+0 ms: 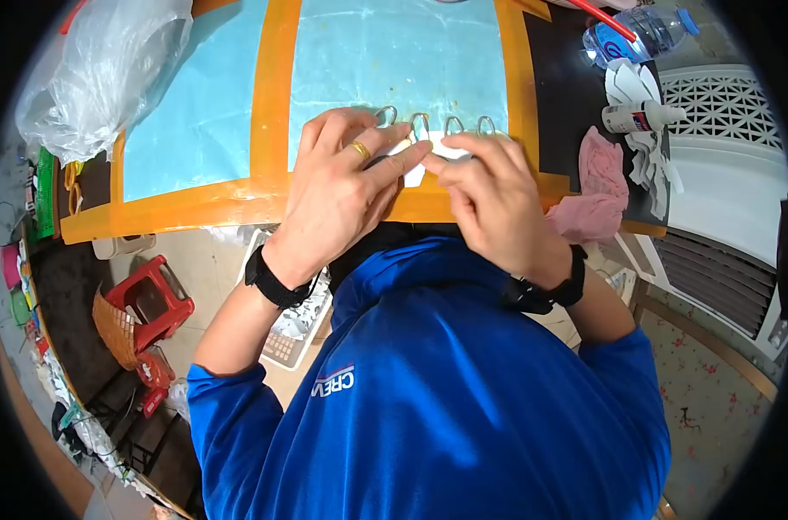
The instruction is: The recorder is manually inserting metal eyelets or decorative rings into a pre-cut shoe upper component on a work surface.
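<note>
At the front edge of the table, a small white piece [444, 145] lies between my two hands, mostly covered by the fingers. Several bent metal loops [420, 126] stick out along its far side, like rings or hooks. My left hand [346, 180] is closed over the left end, its index fingertip reaching the middle. From the right, my right hand [496, 195] grips the other end with bent fingers, and the two hands' fingertips meet near the centre. How the loops join the white piece is hidden.
Light blue sheets [398, 61] are fixed to the table with orange tape [270, 87]. A clear plastic bag [108, 74] sits at far left. On the right are a water bottle [641, 36], a small white bottle [641, 116] and a pink cloth [600, 178]. A red stool [156, 299] stands lower left.
</note>
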`<state>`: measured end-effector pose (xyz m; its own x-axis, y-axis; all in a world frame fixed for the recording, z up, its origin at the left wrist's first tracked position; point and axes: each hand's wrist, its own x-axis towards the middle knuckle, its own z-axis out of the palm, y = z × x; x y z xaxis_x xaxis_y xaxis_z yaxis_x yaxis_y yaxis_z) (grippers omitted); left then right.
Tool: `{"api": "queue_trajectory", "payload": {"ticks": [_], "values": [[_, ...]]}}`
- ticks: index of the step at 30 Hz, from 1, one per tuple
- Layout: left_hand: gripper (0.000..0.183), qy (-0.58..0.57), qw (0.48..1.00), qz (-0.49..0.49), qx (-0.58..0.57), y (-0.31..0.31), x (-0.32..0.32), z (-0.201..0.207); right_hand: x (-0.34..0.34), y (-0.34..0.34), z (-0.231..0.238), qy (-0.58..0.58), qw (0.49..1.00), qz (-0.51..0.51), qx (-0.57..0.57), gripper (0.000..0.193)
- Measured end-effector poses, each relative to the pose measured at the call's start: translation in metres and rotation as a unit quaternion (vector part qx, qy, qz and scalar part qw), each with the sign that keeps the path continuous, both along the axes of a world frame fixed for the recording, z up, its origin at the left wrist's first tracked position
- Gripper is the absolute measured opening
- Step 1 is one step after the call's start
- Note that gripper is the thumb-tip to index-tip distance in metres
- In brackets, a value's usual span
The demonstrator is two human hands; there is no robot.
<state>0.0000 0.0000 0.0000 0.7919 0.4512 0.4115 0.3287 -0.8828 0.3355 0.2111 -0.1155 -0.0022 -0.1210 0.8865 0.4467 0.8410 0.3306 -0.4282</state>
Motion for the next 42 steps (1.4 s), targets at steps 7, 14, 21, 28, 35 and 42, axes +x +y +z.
{"api": "queue_trajectory", "payload": {"ticks": [7, 14, 21, 28, 35, 42], "values": [[0.046, -0.024, 1.000, 0.000, 0.001, -0.001, -0.001, -0.004, 0.007, 0.021, 0.006, 0.109, 0.993, -0.014, 0.050, 0.027], [0.043, -0.022, 0.999, 0.001, -0.026, -0.001, -0.003, -0.002, 0.030, 0.052, 0.026, -0.079, 0.990, 0.069, 0.095, 0.022], [0.038, -0.049, 0.998, 0.013, -0.027, -0.003, -0.002, -0.008, 0.037, 0.079, 0.041, -0.228, 0.945, 0.221, 0.084, 0.011], [0.030, -0.070, 0.997, 0.014, -0.028, -0.004, -0.001, -0.008, 0.037, 0.090, 0.039, -0.258, 0.914, 0.291, 0.113, 0.019], [0.026, -0.074, 0.997, 0.019, -0.014, -0.004, -0.001, -0.007, 0.039, 0.083, 0.034, -0.238, 0.917, 0.291, 0.133, 0.024], [0.034, -0.073, 0.997, 0.016, -0.013, -0.003, -0.002, -0.010, 0.043, 0.081, 0.031, -0.233, 0.920, 0.295, 0.113, 0.022]]}}
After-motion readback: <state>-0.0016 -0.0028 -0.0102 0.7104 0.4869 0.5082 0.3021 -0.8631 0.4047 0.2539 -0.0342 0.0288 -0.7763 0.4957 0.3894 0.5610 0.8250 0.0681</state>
